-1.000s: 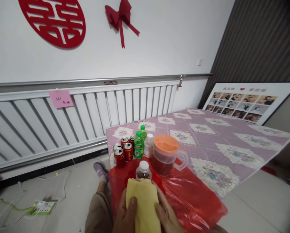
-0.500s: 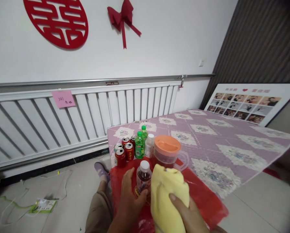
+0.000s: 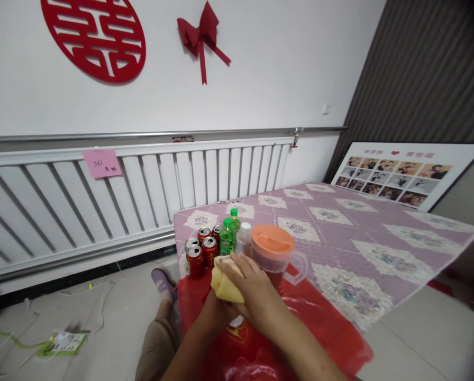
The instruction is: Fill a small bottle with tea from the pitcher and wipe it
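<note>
My right hand point(image 3: 249, 290) grips a yellow cloth point(image 3: 222, 284) and presses it over the top of a small clear bottle of dark drink point(image 3: 237, 329). Only the bottle's lower part and label show under the hands. My left hand point(image 3: 214, 313) wraps around the bottle from the left, largely covered by my right hand. The bottle stands on a red plastic sheet point(image 3: 324, 330) at the near corner of the table. Just beyond the hands stands a clear pitcher with an orange lid point(image 3: 273, 248), holding dark liquid.
Several red cans point(image 3: 199, 254), two green bottles point(image 3: 227, 238) and a clear white-capped bottle point(image 3: 244, 237) cluster at the table's left corner. A purple patterned cloth point(image 3: 359, 233) covers the table. A radiator point(image 3: 102, 196), a photo board point(image 3: 399, 172), floor litter point(image 3: 62, 343) and my knee point(image 3: 157, 344) lie around.
The cloth moved from my right side up and left onto the bottle's top, now bunched under my right hand. My left hand stays on the bottle.
</note>
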Demonstrator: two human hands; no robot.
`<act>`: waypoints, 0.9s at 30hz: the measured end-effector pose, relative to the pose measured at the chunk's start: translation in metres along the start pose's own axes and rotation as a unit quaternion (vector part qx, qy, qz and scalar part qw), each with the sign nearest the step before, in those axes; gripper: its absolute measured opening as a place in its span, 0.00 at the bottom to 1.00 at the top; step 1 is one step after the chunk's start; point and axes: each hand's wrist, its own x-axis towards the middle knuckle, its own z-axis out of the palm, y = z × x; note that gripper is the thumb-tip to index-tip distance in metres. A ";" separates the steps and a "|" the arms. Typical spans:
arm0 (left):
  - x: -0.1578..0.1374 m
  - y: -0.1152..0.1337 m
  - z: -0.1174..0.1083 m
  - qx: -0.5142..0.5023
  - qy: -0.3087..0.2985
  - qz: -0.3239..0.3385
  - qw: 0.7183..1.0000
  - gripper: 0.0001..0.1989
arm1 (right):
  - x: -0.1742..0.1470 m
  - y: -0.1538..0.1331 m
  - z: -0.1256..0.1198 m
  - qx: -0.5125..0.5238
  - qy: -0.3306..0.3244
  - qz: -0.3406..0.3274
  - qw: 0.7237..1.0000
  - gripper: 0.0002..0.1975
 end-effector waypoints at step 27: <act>-0.002 0.010 -0.004 0.002 0.004 -0.031 1.000 0.31 | -0.060 0.023 0.074 0.117 0.144 0.154 0.970 0.24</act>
